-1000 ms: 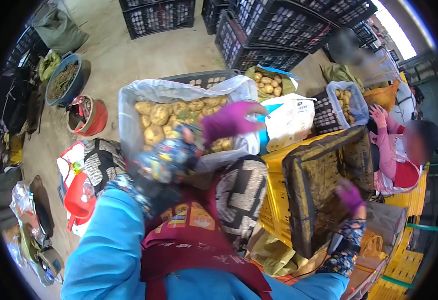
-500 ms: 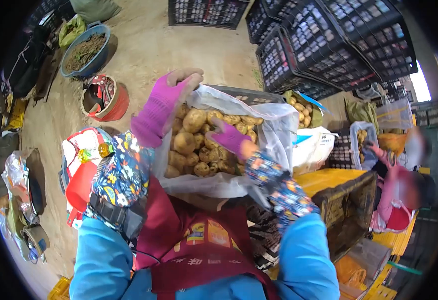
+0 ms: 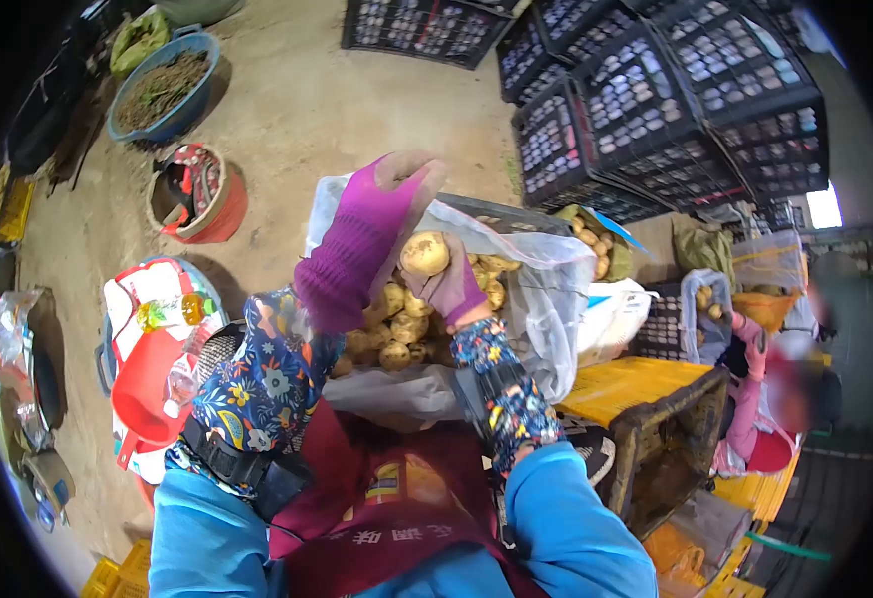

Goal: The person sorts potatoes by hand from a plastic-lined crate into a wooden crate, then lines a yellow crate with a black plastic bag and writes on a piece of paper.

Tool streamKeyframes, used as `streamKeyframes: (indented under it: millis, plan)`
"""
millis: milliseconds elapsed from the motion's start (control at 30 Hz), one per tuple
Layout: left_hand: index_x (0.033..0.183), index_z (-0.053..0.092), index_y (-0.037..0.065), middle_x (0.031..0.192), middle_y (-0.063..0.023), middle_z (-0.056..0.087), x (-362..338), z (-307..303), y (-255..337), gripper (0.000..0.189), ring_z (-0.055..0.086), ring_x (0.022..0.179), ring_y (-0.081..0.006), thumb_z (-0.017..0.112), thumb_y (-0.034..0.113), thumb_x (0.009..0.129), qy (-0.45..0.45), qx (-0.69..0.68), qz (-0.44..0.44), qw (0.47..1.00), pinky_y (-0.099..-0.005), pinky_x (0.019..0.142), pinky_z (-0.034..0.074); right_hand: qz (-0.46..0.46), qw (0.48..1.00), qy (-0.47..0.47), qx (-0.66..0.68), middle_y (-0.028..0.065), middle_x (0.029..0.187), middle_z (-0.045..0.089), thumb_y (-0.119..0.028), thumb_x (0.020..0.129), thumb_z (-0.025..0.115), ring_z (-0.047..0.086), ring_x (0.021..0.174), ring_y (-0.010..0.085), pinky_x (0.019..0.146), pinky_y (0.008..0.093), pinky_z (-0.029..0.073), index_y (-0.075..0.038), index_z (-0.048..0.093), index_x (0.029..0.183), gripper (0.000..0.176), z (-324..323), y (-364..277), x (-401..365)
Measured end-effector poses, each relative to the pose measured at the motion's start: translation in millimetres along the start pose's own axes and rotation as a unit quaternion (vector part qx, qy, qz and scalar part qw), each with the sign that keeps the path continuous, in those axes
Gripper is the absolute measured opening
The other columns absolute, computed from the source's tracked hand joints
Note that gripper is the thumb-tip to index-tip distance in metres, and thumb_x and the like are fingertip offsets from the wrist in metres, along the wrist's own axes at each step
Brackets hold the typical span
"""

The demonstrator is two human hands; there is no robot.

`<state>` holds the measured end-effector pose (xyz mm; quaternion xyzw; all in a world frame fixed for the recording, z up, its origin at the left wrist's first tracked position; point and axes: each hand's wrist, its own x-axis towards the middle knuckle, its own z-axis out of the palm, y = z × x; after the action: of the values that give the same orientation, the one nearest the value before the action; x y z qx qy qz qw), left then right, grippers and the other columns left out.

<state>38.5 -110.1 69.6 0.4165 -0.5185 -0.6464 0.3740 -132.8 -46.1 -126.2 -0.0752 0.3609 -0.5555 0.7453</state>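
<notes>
My right hand, in a purple glove with a greyish palm, grips a pale yellow potato above the crate. Close on its left is my left hand, gloved alike, raised over the crate's far left part with its fingers curled; what they hold, if anything, is hidden. Below both hands, many loose potatoes fill a black crate lined with a white translucent sheet. My forearms and the left glove cover part of the pile.
Black crates full of round produce are stacked at the far right. A yellow crate lies beside me on the right, near a co-worker in pink. To the left are a red bucket, a blue basin of debris and a red scoop.
My right hand has come up from the pile with a potato and turned toward my left hand. My left hand has shifted right, from the liner's far left corner to over the crate.
</notes>
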Motion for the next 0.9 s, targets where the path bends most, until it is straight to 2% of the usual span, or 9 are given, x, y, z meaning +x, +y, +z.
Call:
streamKeyframes:
  millis: [100, 167, 267, 333, 467, 567, 667, 767, 900]
  plan:
    - [0.124, 0.055, -0.004, 0.118, -0.0193, 0.063, 6.6, 42.9, -55.6, 0.058, 0.06, 0.11, -0.0256, 0.069, 0.036, 0.085, 0.038, 0.055, 0.105, 0.992, -0.0338, 0.095, 0.046, -0.069, 0.997, 0.011, 0.023, 0.0074, 0.111, 0.063, -0.044, 0.093, 0.054, 0.065, 0.1, 0.0242, 0.082, 0.0359, 0.057, -0.009, 0.053, 0.12, 0.044, 54.9, -41.3, -72.8]
    - [0.127, 0.051, -0.003, 0.117, -0.022, 0.062, -10.9, 58.4, -72.2, 0.062, 0.061, 0.108, -0.0344, 0.068, 0.041, 0.086, 0.014, 0.293, 0.305, 0.906, -0.0394, 0.092, 0.048, -0.11, 0.993, -0.009, 0.029, 0.008, 0.114, 0.063, -0.044, 0.096, 0.051, 0.064, 0.102, 0.0251, 0.084, 0.0391, 0.057, -0.009, 0.053, 0.121, 0.044, 46.2, -55.6, -96.0]
    - [0.126, 0.054, 0.004, 0.109, -0.0222, 0.065, -27.9, 86.3, -69.4, 0.047, 0.064, 0.098, -0.0375, 0.06, 0.035, 0.092, -0.104, 0.322, 0.212, 0.917, -0.0427, 0.084, 0.051, -0.111, 0.99, -0.078, 0.027, 0.0092, 0.117, 0.061, -0.044, 0.094, 0.054, 0.063, 0.105, 0.0252, 0.087, 0.0387, 0.056, -0.008, 0.053, 0.122, 0.045, 44.6, -73.5, -137.4]
    - [0.126, 0.056, 0.008, 0.105, -0.0215, 0.066, -33.6, 94.8, -63.2, 0.04, 0.065, 0.094, -0.0379, 0.056, 0.032, 0.094, -0.146, 0.378, 0.191, 0.894, -0.0433, 0.08, 0.052, -0.146, 0.985, 0.09, 0.031, 0.0098, 0.116, 0.061, -0.043, 0.093, 0.057, 0.063, 0.104, 0.0251, 0.087, 0.0385, 0.056, -0.008, 0.053, 0.121, 0.045, 67.4, -69.0, -169.5]
    - [0.119, 0.06, 0.005, 0.105, -0.0145, 0.066, -27.3, 107.8, -83.3, 0.032, 0.066, 0.094, -0.0276, 0.049, 0.027, 0.097, -0.185, 0.176, 0.255, 0.933, -0.0383, 0.079, 0.053, -0.164, 0.978, 0.034, 0.127, 0.0106, 0.117, 0.059, -0.042, 0.093, 0.058, 0.062, 0.106, 0.0261, 0.089, 0.0405, 0.056, -0.009, 0.05, 0.124, 0.046, 46.8, -71.8, -188.0]
    - [0.13, 0.053, 0.007, 0.116, -0.0093, 0.062, -48.4, 111.2, -50.1, 0.041, 0.064, 0.098, -0.0222, 0.053, 0.03, 0.096, -0.277, 0.069, 0.018, 0.958, -0.0326, 0.08, 0.054, -0.261, 0.962, 0.074, -0.009, 0.0093, 0.119, 0.057, -0.036, 0.092, 0.061, 0.062, 0.105, 0.0257, 0.087, 0.0408, 0.056, -0.008, 0.046, 0.126, 0.047, 51.3, -75.2, -202.4]
    - [0.139, 0.043, 0.009, 0.126, -0.0072, 0.055, -50.4, 107.2, -41.5, 0.052, 0.062, 0.101, -0.0214, 0.056, 0.033, 0.094, -0.331, -0.104, -0.178, 0.921, -0.0295, 0.082, 0.054, -0.311, 0.94, 0.136, -0.047, 0.01, 0.122, 0.053, -0.029, 0.084, 0.073, 0.058, 0.111, 0.0246, 0.092, 0.0382, 0.053, -0.005, 0.042, 0.129, 0.06, 56.5, -71.5, -195.4]
    - [0.143, 0.035, 0.009, 0.128, -0.0072, 0.054, -46.0, 99.7, -45.6, 0.063, 0.058, 0.111, -0.0209, 0.061, 0.033, 0.091, -0.374, -0.177, -0.253, 0.874, -0.0301, 0.088, 0.052, -0.467, 0.767, 0.198, -0.393, 0.0112, 0.128, 0.049, -0.023, 0.077, 0.077, 0.053, 0.115, 0.0203, 0.099, 0.0336, 0.045, -0.004, 0.039, 0.134, 0.071, 47.4, -65.9, -177.9]
    - [0.143, 0.034, 0.009, 0.135, -0.0063, 0.047, -36.2, 90.7, -46.9, 0.071, 0.047, 0.125, -0.0195, 0.07, 0.023, 0.083, -0.333, -0.124, 0.006, 0.935, -0.0319, 0.102, 0.044, -0.46, 0.73, 0.098, -0.496, 0.0134, 0.137, 0.042, -0.019, 0.074, 0.078, 0.045, 0.125, 0.0228, 0.104, 0.0344, 0.04, -0.002, 0.029, 0.144, 0.087, 31.7, -73.3, -175.8]
